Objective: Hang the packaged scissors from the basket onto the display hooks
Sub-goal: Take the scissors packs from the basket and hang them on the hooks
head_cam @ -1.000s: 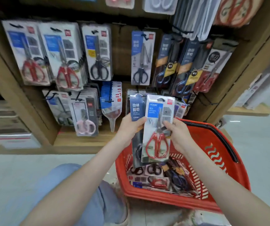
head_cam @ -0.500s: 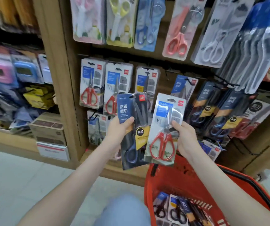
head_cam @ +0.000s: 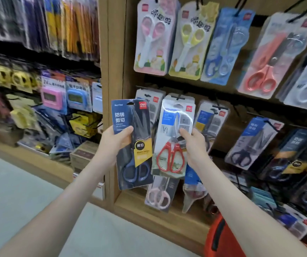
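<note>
My left hand [head_cam: 114,142] grips a dark blue pack of blue-handled scissors [head_cam: 133,145] by its left edge. My right hand [head_cam: 193,143] grips a white pack of red-handled scissors [head_cam: 173,138] by its right edge, held up in front of the middle row of display hooks [head_cam: 178,98], where matching white packs hang. Both packs stand upright, side by side, close to the wooden display. Only a corner of the red basket [head_cam: 221,236] shows at the bottom right.
Rows of hanging scissor packs fill the wooden display: pink [head_cam: 152,34], yellow [head_cam: 189,39] and blue [head_cam: 225,47] ones on top, dark packs [head_cam: 251,143] at right. A wooden upright [head_cam: 112,62] separates a blurred stationery shelf at left. Grey floor lies below.
My view and both hands have risen from the basket up to the display. The two packs now sit higher and closer to the middle hooks, and the basket has dropped almost out of view.
</note>
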{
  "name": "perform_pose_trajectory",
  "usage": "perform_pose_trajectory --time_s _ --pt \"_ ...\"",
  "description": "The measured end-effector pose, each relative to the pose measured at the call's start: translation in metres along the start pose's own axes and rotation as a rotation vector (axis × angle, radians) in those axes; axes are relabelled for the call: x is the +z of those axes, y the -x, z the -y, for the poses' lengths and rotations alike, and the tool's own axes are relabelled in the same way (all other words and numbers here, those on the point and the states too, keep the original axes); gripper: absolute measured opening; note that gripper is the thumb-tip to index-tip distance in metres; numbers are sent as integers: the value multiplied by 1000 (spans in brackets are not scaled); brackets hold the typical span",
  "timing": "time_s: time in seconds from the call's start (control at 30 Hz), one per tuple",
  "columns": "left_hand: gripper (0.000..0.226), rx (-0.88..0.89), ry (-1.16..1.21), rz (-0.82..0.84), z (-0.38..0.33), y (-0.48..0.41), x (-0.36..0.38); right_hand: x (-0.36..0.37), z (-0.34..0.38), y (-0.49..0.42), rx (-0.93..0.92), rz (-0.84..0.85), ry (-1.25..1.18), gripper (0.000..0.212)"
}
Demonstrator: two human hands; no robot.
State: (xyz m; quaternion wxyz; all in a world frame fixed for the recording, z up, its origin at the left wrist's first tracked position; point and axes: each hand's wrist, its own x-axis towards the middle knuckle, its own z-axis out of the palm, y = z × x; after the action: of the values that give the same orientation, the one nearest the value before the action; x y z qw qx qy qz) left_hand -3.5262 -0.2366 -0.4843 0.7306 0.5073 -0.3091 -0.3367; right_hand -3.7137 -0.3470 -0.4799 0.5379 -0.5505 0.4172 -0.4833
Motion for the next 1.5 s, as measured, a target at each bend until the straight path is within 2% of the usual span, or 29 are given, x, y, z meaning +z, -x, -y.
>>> perform_pose_trajectory --time_s 0.23,0.53,0.6,0.67,0.7,0.8,0.87,0.93,1.0,1.1,1.17,1.23,1.33,1.5 --pt "11 31 -34 -10 4 -19 -18 16 -14 -37 29 -101 69 10" --pt "9 -65 -89 97 24 -15 1 14 -17 -49 -18 -156 229 13" --pt "9 -82 -70 123 26 -10 12 11 -10 -29 -100 -179 263 25" --pt "8 -100 -44 167 30 -4 28 1 -6 -5 -190 -167 232 46" --pt "8 -114 -34 195 32 0 38 -6 -5 7 -212 -112 191 49" --pt "13 -133 -26 341 41 17 78 -33 -3 34 -186 66 127 40" --pt "15 -151 -17 458 49 32 108 -57 -2 45 -191 59 143 30" --pt "15 -162 -8 549 56 48 138 -87 -3 52 -178 -19 124 23" --pt "17 -115 -106 608 62 64 171 -122 -2 59 -160 -113 88 23" --pt "44 97 -405 581 67 90 222 -178 0 70 -129 -263 31 22" --pt "67 216 -391 634 72 108 257 -214 2 76 -136 -356 44 20" --pt "80 302 -445 719 77 124 291 -245 8 82 -193 -472 102 26" --pt "79 368 -534 769 88 136 334 -281 17 85 -330 -574 252 42" --pt "82 438 -604 827 101 149 376 -330 9 84 -376 -563 491 53"
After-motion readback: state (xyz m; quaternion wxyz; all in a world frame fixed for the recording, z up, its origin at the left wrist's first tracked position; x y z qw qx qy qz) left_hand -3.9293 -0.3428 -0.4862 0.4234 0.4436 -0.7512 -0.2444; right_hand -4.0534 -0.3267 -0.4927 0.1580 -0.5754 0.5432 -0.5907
